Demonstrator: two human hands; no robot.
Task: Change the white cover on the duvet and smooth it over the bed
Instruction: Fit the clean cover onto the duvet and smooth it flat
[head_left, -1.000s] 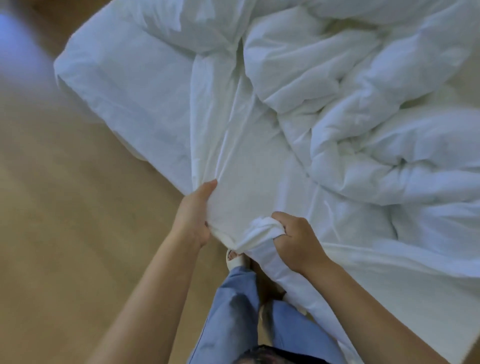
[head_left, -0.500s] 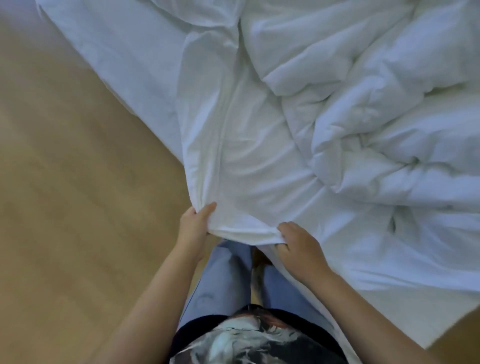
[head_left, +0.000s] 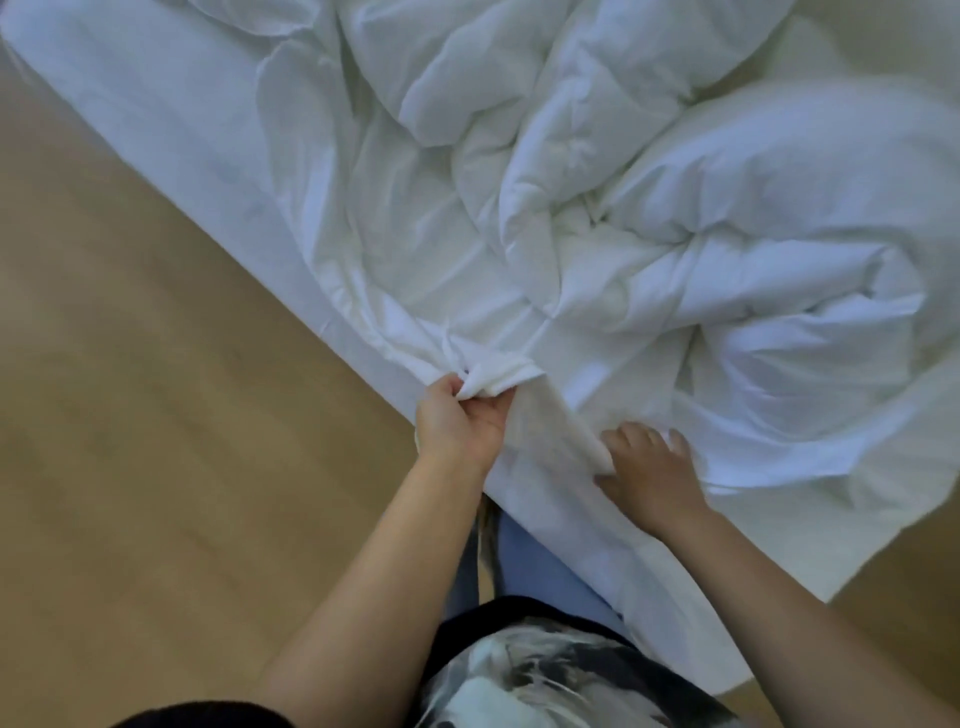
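A thin white cover (head_left: 395, 249) lies creased over the near edge of the bed (head_left: 156, 130). The puffy white duvet (head_left: 753, 249) is bunched up on the right of the mattress. My left hand (head_left: 457, 421) grips a gathered fold of the cover at the bed's edge. My right hand (head_left: 649, 467) lies to its right, thumb and fingers pinching a taut strip of the same cover; the fingertips are partly hidden in the cloth.
A light wooden floor (head_left: 156, 467) fills the left and lower left. The bed edge runs diagonally from top left to bottom right. My legs in blue trousers (head_left: 540, 577) stand against the bed edge.
Both hands have moved forward onto the bed with the cover. The left hand now bunches a fold, and the right hand has shifted right, apart from it.
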